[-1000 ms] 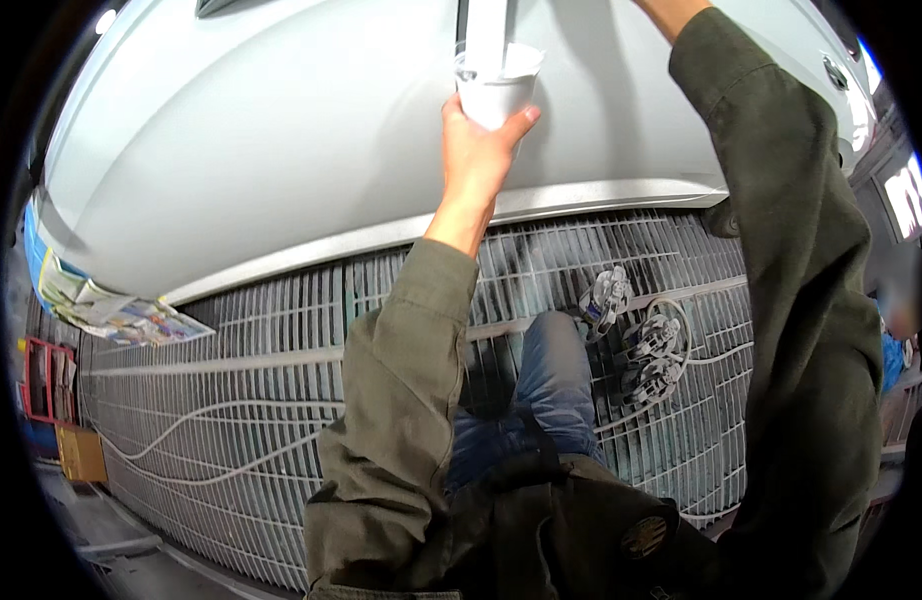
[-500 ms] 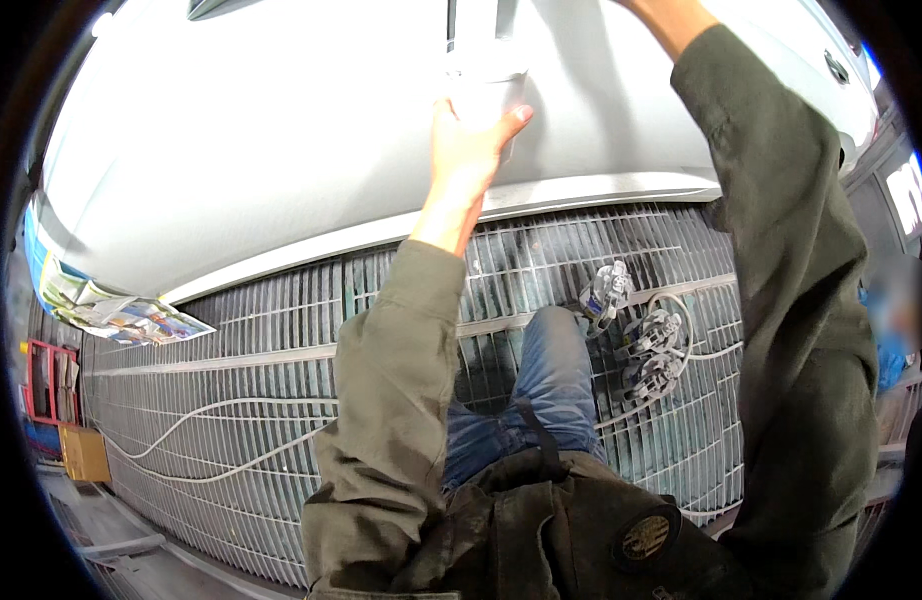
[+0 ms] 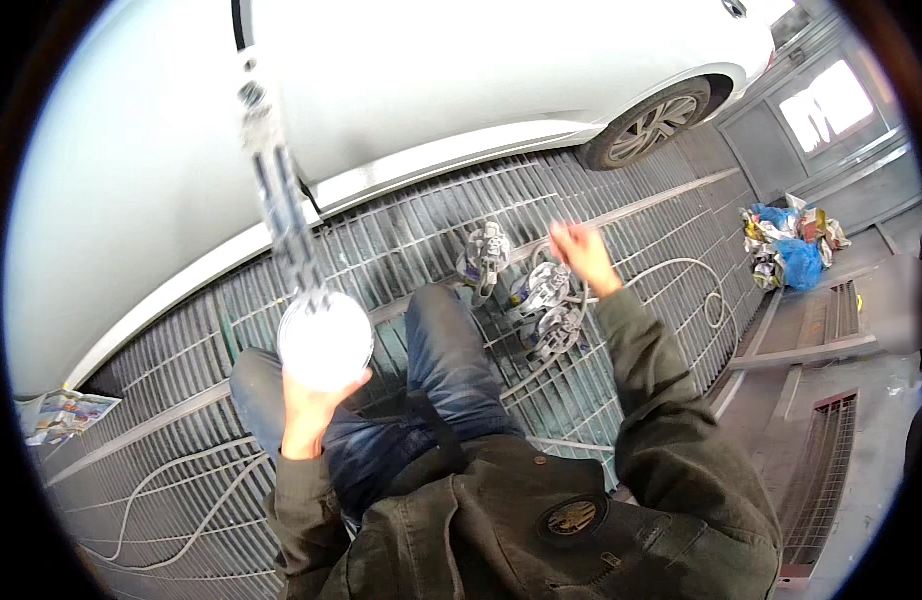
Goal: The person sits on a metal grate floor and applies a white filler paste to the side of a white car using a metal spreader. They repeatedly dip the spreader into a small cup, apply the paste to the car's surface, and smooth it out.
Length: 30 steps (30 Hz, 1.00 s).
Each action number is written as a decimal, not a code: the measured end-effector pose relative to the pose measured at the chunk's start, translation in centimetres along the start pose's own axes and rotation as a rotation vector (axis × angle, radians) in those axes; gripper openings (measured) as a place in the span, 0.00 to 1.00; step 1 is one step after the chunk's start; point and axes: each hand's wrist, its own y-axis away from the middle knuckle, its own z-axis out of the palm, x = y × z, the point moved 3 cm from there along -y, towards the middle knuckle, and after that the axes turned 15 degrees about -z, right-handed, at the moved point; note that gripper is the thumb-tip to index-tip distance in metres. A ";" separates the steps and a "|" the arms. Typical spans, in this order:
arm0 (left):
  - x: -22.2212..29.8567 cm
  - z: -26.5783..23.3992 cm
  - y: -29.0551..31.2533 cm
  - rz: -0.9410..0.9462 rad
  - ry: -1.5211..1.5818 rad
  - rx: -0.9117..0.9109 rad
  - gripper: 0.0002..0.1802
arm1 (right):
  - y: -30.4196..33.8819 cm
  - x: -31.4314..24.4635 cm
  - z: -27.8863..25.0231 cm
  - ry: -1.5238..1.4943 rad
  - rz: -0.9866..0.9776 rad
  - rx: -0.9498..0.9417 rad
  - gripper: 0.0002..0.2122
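My left hand (image 3: 311,410) grips a white round tub (image 3: 326,342) from below, held over my left knee. From its far side rises a long, narrow grey tool (image 3: 273,180), spattered and pierced with holes near its tip; I cannot tell its exact kind. My right hand (image 3: 584,255) is curled and a little blurred, above the grated floor; what it holds, if anything, is hidden. Just left of it and below lie three spattered grey tools with pale hoses: one (image 3: 485,252) stands apart, and the other two (image 3: 549,288) (image 3: 556,333) sit close together.
A white car body (image 3: 421,80) runs along the far side, with a wheel (image 3: 649,125) at the right. Pale hoses (image 3: 196,535) cross the metal grating (image 3: 621,400). Crumpled paper and blue plastic (image 3: 801,262) lie at the right. Printed paper (image 3: 66,415) hangs at the car's left end.
My left hand has brought the white tub away from the car, toward my knees. My right hand has come down from the car to near the floor tools. The view has turned to the right.
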 end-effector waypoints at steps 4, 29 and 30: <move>-3.3 -2.5 2.5 -0.019 0.103 0.115 0.52 | 17.3 14.7 0.6 0.241 0.672 0.287 0.30; -3.0 0.8 0.8 0.215 0.099 0.068 0.54 | 21.9 19.7 -1.5 -0.805 0.937 0.497 0.31; -3.1 1.0 0.8 0.247 0.050 0.107 0.54 | 20.2 15.6 -1.2 -0.686 0.954 0.397 0.30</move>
